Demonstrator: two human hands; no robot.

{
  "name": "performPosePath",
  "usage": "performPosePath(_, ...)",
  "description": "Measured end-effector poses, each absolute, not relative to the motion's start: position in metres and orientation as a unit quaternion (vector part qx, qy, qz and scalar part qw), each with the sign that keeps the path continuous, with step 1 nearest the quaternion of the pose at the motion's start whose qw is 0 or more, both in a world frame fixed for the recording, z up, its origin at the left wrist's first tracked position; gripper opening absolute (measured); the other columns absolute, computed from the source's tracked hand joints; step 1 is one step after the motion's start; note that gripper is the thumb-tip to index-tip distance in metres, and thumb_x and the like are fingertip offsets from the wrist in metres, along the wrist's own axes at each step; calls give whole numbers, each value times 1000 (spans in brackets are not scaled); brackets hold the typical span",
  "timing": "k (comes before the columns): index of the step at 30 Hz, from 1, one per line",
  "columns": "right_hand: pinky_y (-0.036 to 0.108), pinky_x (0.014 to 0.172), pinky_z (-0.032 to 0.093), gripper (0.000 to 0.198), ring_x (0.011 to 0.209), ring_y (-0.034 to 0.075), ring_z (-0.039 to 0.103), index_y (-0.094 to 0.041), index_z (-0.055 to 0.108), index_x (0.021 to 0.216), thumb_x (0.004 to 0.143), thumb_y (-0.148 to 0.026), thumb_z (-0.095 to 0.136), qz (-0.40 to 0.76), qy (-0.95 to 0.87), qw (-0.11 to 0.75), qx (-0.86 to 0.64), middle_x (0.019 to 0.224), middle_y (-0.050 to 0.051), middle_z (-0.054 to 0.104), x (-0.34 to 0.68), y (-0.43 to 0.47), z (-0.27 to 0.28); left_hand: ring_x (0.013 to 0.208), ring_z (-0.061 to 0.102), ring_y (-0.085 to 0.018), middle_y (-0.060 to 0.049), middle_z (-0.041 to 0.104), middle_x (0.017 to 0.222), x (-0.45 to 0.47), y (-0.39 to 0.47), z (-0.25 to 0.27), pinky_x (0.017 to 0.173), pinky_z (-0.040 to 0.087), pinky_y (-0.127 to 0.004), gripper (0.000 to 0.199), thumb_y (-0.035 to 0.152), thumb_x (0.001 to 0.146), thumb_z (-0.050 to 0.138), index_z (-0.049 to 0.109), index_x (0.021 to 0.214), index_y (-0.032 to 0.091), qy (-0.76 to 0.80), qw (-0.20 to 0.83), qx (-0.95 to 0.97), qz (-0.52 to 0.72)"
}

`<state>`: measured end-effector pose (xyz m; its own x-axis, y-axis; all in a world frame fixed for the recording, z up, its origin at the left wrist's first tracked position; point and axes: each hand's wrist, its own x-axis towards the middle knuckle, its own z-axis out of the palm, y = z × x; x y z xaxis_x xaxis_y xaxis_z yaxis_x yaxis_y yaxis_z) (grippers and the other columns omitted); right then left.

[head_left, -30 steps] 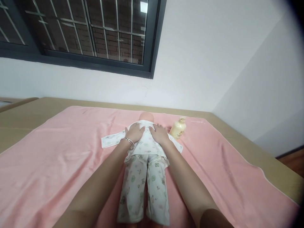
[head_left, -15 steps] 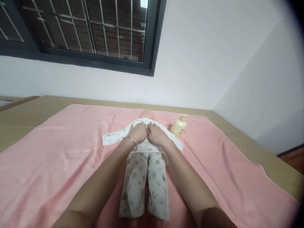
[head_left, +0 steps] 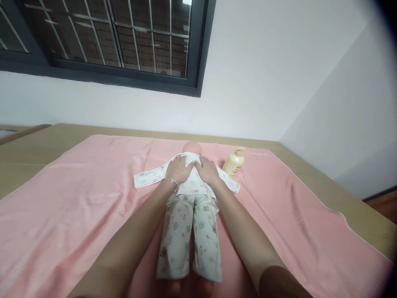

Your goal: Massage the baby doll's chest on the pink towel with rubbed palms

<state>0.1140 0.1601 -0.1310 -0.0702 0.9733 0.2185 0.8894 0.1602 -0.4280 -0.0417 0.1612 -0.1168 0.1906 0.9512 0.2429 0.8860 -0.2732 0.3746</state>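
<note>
A baby doll (head_left: 192, 147) lies on the pink cloth with its head away from me, dressed in a white patterned long-sleeved top (head_left: 196, 185) and matching trousers (head_left: 176, 240). Both sleeves stretch out sideways. Flat on the left side of the top's chest rests my left hand (head_left: 180, 170), fingers extended, a silver bangle at the wrist. My right hand (head_left: 207, 170) lies flat on the chest's right side, its thumb close to the left one. Neither hand grips anything. Below the trouser legs the doll's feet show dimly.
A pale yellow pump bottle (head_left: 234, 162) stands just right of the doll's shoulder. The pink cloth (head_left: 93, 186) has creases and covers much of the wooden surface (head_left: 350, 207). Behind rises a white wall with a dark-framed barred window (head_left: 198, 54).
My hands have moved apart from the middle of the chest toward its two sides. Their fingers, bent before, now lie flatter. The doll and bottle stay in place.
</note>
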Motion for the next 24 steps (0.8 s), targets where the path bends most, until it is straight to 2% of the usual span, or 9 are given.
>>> performPosePath(4, 45, 113, 21, 52, 136, 27, 40, -13, 50, 135, 100, -45, 28, 85, -725, 228, -645, 145, 16, 50, 114, 160, -130, 141, 37, -28, -11, 46, 150, -42, 161, -116, 115, 26, -40, 62, 58, 95, 31, 47, 141, 21, 602, 89, 765, 210)
performPosePath(11, 45, 113, 21, 52, 138, 28, 37, -13, 51, 134, 100, -44, 28, 96, -723, 228, -645, 147, 17, 47, 112, 158, -128, 140, 38, -29, -12, 47, 149, -41, 163, -119, 114, 27, -41, 65, 60, 95, 28, 47, 141, 19, 603, 81, 766, 206)
performPosePath(19, 46, 117, 15, 58, 145, 27, 29, -11, 45, 143, 100, -46, 26, 105, -720, 224, -648, 154, 17, 38, 113, 161, -131, 142, 35, -29, -14, 46, 150, -42, 163, -119, 115, 25, -45, 65, 60, 94, 29, 46, 141, 17, 598, 90, 766, 218)
performPosePath(24, 48, 119, 12, 65, 148, 31, 19, -8, 35, 150, 99, -48, 26, 118, -715, 213, -655, 158, 16, 31, 113, 161, -131, 143, 34, -28, -12, 44, 152, -42, 163, -118, 117, 24, -44, 62, 58, 94, 31, 47, 140, 19, 601, 104, 764, 211)
